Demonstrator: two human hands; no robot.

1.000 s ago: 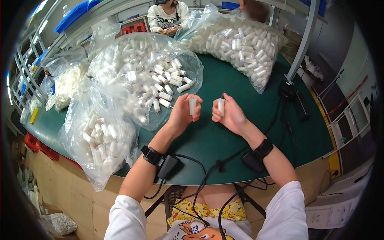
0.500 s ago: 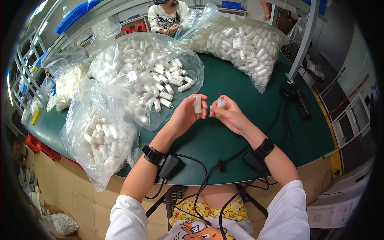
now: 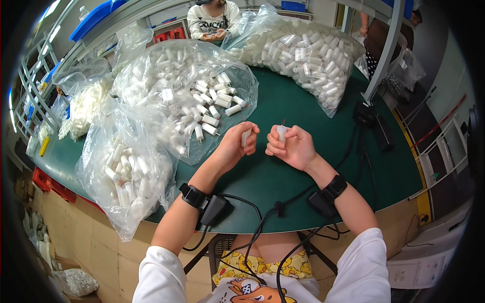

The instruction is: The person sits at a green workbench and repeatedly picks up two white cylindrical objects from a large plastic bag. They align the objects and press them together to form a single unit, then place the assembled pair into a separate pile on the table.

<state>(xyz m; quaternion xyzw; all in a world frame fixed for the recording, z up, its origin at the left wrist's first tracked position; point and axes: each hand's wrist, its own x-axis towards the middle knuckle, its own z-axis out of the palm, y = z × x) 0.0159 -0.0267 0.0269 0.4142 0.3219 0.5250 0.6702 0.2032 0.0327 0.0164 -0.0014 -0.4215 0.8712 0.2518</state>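
My left hand (image 3: 231, 147) is closed round a small white cylinder (image 3: 245, 137), held upright and partly hidden by the fingers. Close by on the right, my right hand (image 3: 299, 151) pinches a whitish translucent tube-like piece (image 3: 281, 133) between thumb and curled fingers, a thin reddish wire-like tip sticking up from it. A small gap parts the two hands above the green table (image 3: 262, 187). Beyond my left hand, loose white cylinders (image 3: 209, 121) with thin ends spill from an opened clear plastic bag (image 3: 151, 76).
A smaller clear bag of cylinders (image 3: 126, 177) overhangs the near left edge. Another full bag (image 3: 313, 60) lies at the back right, beside a metal post (image 3: 386, 55). Black cables (image 3: 257, 217) run from my wrist straps. One person (image 3: 214, 22) sits opposite; another (image 3: 384, 45) stands far right.
Both hands have turned and curled their fingers further round their pieces, and the gap between them is wider. At the far right, a person with a clear bag has come into view.
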